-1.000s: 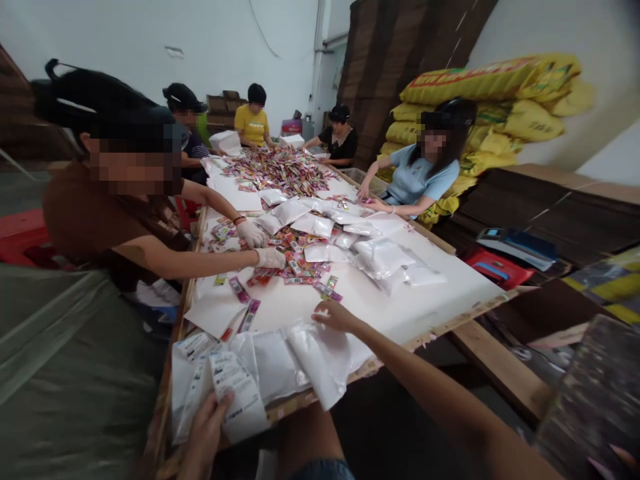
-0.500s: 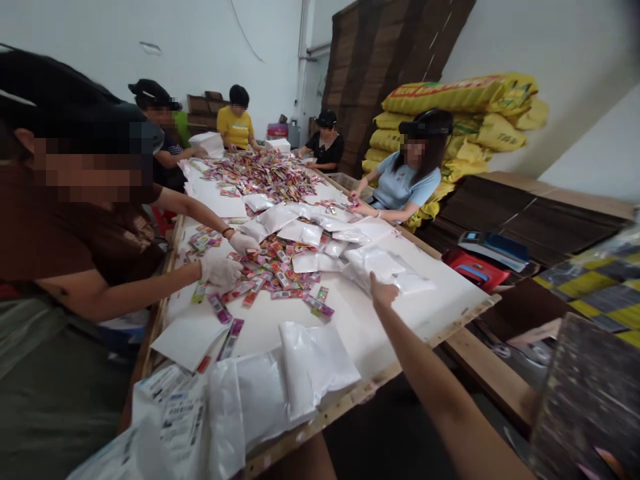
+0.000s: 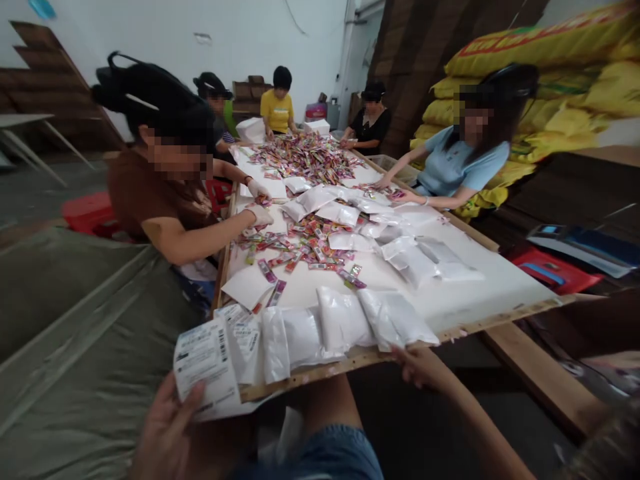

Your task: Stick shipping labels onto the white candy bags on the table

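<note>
While co-workers sit along both sides of the desk (image 3: 500,283), the person at its near edge has the left hand (image 3: 167,420) closed on a printed label sheet (image 3: 203,363), thumb across the front and the other fingers mostly hidden behind it. That sheet is at the near left corner, with more printed labels (image 3: 247,340) just to its right.

The right hand (image 3: 421,368) is down at the near edge, fingers loosely curled, its tips at the near end of the right white bag (image 3: 397,317); I can't tell whether they grip it or only touch it. That bag lies beside the middle white bag (image 3: 344,320), and the left white bag (image 3: 303,337) completes the row along the near edge.

Farther in, a heap of small colourful packets (image 3: 310,243) spreads at the middle left, and a pile of filled white bags (image 3: 413,260) lies to its right. On the left, a co-worker in a brown shirt (image 3: 137,183) has gloved hands (image 3: 260,215) among the packets. On the right sits a person in light blue (image 3: 445,167), with yellow sacks (image 3: 545,47) stacked behind. A bigger packet heap (image 3: 310,157) covers the far end
</note>
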The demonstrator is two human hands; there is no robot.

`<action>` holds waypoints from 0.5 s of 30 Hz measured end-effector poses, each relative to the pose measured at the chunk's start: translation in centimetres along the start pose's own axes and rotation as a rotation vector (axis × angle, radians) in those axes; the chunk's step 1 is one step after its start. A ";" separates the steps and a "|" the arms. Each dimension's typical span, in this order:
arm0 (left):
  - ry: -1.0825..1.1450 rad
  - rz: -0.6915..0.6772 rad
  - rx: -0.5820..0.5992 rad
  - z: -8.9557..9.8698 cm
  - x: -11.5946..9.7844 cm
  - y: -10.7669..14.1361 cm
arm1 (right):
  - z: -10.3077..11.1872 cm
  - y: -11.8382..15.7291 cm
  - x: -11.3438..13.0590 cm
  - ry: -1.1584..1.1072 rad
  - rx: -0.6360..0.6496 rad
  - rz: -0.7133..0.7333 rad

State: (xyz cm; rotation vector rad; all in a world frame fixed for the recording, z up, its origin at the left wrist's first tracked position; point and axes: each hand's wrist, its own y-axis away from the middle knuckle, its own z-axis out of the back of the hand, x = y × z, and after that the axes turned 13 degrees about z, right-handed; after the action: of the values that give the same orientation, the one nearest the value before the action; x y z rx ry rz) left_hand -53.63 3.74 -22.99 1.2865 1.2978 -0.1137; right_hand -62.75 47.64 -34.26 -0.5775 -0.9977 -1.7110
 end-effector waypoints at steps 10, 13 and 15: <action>-0.507 -0.131 0.269 -0.4 5.2 2.5 | -11.7 10.1 20.5 -0.251 0.343 0.986; -0.198 0.126 0.324 0.5 4.8 2.9 | -14.7 11.9 20.3 -0.134 0.352 1.094; 0.066 0.366 0.357 0.6 4.3 2.6 | -15.8 13.1 19.2 -0.046 0.393 1.214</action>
State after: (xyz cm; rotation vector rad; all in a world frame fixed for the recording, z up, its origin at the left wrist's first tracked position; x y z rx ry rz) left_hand -49.90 6.67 -24.73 1.8277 1.1065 -0.0444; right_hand -56.07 22.47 -23.53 -0.7349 -0.7135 -0.4199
